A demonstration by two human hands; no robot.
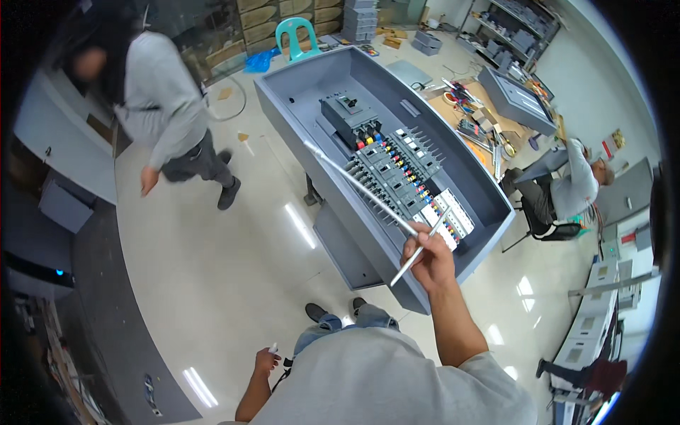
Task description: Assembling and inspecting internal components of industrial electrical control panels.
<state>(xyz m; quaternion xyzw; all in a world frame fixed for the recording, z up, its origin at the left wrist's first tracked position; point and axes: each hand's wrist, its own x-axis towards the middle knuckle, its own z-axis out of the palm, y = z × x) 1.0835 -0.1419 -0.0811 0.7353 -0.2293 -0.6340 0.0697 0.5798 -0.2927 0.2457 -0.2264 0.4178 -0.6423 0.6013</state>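
My right hand point(430, 261) is closed round a long thin silver rod point(361, 189) and a shorter pale rod point(409, 265) that crosses it. Both are held over the near end of a grey metal electrical enclosure point(288, 98). Inside the enclosure lie a large dark circuit breaker point(348, 115), rows of smaller grey breakers point(386, 173) with red, yellow and blue wire ends, and white miniature breakers point(460, 214) close to my right hand. Low at my left side, my left hand point(266, 362) is closed on a small white object point(273, 348), too small to name.
A person in grey point(170, 113) stands at the left. Another person point(571, 185) sits at the right, near a workbench point(443, 108) covered with tools. A green plastic chair point(297, 38) is behind the enclosure. A grey panel point(340, 248) hangs below its near side.
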